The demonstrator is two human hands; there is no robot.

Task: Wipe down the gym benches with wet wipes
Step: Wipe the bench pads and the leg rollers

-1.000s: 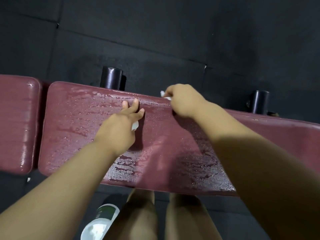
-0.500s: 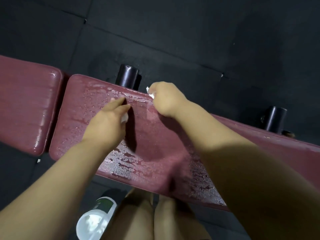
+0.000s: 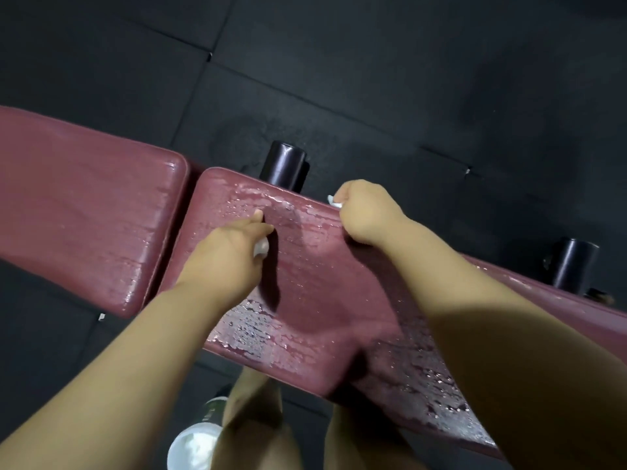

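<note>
Long bench pad [image 3: 322, 286]: maroon vinyl, running from the centre of the frame to the lower right. The surface carries streaks and beads of moisture, densest along the far edge and the near edge. The band between the two hands looks duller.
Short bench pad [image 3: 84, 205]: maroon vinyl, left of frame, set apart from the long bench pad by a narrow dark gap.
Left hand [image 3: 230, 256]: centre of frame, resting knuckles-up on the long bench pad near its left end. The fingers are curled around the first wet wipe, and one fingertip points toward the far edge.
First wet wipe [image 3: 261, 247]: white and bunched, showing only at the right side of the left hand, touching the pad.
Right hand [image 3: 368, 212]: right of centre, closed into a fist at the far edge of the long bench pad, gripping the second wet wipe.
Second wet wipe [image 3: 334, 201]: white, with a small corner protruding from the left side of the fist, at the pad's far edge.
Left frame tube [image 3: 285, 162]: black cylinder end, upper centre, just beyond the pad's far edge.
Right frame tube [image 3: 573, 262]: black cylinder end, right of frame, beyond the same edge.
Canister [image 3: 195, 442]: lower centre, on the floor, white top toward the camera, just beside the legs.
Legs [image 3: 258, 422]: bare, bottom of frame, below the pad's near edge.
Floor [image 3: 373, 62]: black rubber tiles with visible seams.
</note>
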